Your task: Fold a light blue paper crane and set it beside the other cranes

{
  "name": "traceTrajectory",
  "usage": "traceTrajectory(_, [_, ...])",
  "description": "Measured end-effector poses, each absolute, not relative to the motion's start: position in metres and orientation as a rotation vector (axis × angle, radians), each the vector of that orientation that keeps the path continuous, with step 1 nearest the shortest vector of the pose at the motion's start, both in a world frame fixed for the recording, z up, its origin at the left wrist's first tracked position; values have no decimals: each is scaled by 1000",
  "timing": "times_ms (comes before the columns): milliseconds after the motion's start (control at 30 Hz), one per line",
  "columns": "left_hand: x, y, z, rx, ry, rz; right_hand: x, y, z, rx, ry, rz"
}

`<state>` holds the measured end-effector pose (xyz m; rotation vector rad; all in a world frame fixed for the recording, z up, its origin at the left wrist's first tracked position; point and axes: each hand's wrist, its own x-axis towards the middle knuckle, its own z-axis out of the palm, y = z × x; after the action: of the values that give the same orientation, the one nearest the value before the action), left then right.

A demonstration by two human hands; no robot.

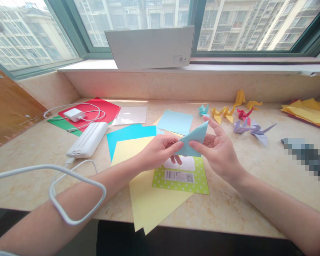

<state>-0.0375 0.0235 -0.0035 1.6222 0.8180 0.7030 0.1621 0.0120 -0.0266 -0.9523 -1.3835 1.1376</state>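
Observation:
A light blue folded paper (193, 141), shaped like a pointed triangle, is held above the table between both hands. My left hand (160, 151) pinches its lower left corner with thumb and fingers. My right hand (218, 149) grips its right side, fingers curled behind it. Below the hands lie a green dotted card with a barcode label (181, 177), a yellow sheet (146, 193) and a cyan sheet (129, 134). A pale blue square sheet (175, 122) rests just beyond.
Several folded paper cranes (245, 119) in yellow, red, lilac and teal sit at the right. A yellow paper stack (309, 112) lies far right. A white power bank (88, 139), charger (74, 114) and cable (69, 185) occupy the left. A white box (152, 48) stands on the windowsill.

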Motion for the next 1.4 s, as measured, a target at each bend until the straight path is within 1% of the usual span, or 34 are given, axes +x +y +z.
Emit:
traceTrajectory(300, [-36, 20, -8, 1600, 817, 743, 159, 7, -28, -977, -1613, 999])
traceTrajectory(467, [-34, 20, -7, 1506, 797, 803, 159, 8, -29, -914, -1580, 1073])
traceTrajectory(567, [-35, 21, -7, 1442, 716, 815, 162, 8, -28, -870, -1638, 898])
traceTrajectory(667, [-36, 22, -9, 1347, 676, 813, 166, 8, -26, -803, -1832, 698])
traceTrajectory(767, [-35, 23, -10, 1231, 689, 819, 171, 10, -27, -747, -1972, 636])
traceTrajectory(867, [-33, 24, -10, 1170, 662, 826, 173, 13, -29, -777, -1996, 599])
traceTrajectory(1000, [-36, 26, -12, 1286, 642, 785, 175, 14, -27, -825, -1972, 622])
traceTrajectory(1133, [-38, 27, -14, 1397, 700, 823, 174, 12, -23, -899, -1912, 813])
traceTrajectory(1233, [-38, 29, -14, 1435, 728, 835, 173, 12, -21, -997, -1762, 965])
traceTrajectory(1400, [-39, 28, -12, 1549, 830, 776, 174, 15, -19, -1057, -1574, 1019])
